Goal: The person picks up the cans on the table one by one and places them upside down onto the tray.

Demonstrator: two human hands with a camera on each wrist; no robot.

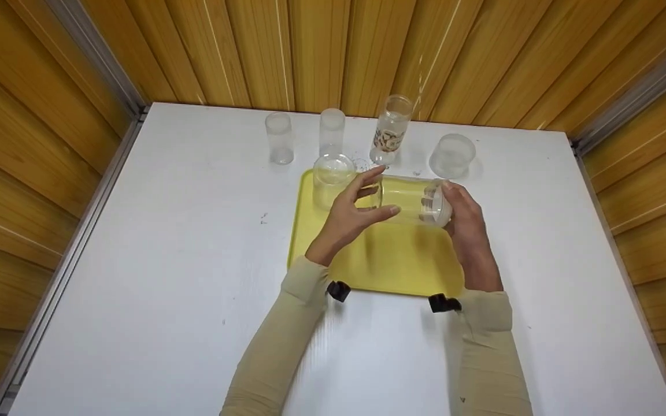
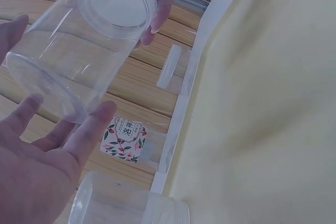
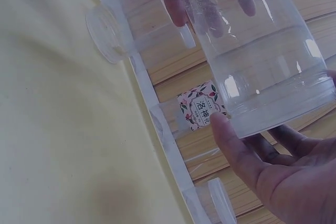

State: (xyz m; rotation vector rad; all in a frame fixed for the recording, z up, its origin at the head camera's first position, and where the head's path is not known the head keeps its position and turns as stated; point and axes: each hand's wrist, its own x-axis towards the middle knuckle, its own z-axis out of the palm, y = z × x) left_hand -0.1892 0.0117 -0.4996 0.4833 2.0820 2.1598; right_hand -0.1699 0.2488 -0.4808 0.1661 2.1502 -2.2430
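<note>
A large clear jar (image 1: pixel 405 199) with a whitish lid (image 1: pixel 440 209) lies sideways in the air over the yellow tray (image 1: pixel 408 260). My right hand (image 1: pixel 469 222) grips it at the lid end, fingers partly hidden behind the lid. At the opposite end, my left hand (image 1: pixel 347 214) has its fingers spread loosely around the jar's base (image 2: pixel 47 85). Its thumb lies along the near side, and fingertips show through the plastic in the right wrist view. Left of the held jar, a second clear jar (image 1: pixel 333 188) stands upright on the tray's far left corner.
Behind the tray stand a frosted tumbler (image 1: pixel 280 138), another tumbler (image 1: pixel 332 128), a tall clear container (image 1: pixel 396 110) with a floral label (image 2: pixel 126 139), and a short wide container (image 1: pixel 453 156). Wood-patterned panels (image 1: pixel 315 52) border the white table (image 1: pixel 165 260) at the back and sides.
</note>
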